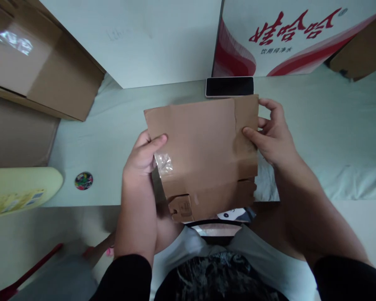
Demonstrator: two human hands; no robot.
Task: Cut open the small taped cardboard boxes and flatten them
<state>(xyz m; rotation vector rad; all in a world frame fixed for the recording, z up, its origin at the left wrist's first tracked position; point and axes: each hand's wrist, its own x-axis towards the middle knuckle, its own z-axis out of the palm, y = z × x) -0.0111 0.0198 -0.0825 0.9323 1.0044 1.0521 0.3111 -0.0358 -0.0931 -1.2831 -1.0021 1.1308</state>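
A flat brown cardboard piece (203, 150) is held up between both hands, above the front edge of the green-covered surface. My left hand (144, 152) grips its left edge, thumb on the near face and the other fingers behind. On the right edge, my right hand (271, 133) pinches the cardboard with the thumb in front; some fingers show past the edge. Clear tape (163, 163) sticks to the cardboard's left side. A small cut flap (181, 207) shows at its lower left corner, and the lower right edge is torn or notched.
Behind the cardboard lies a dark-screened phone (229, 87), against a white box with red print (278, 37). Cardboard boxes (50, 62) stand at the left. A yellow-green rounded object (21, 188) and a round colourful disc (83, 180) are at the left front.
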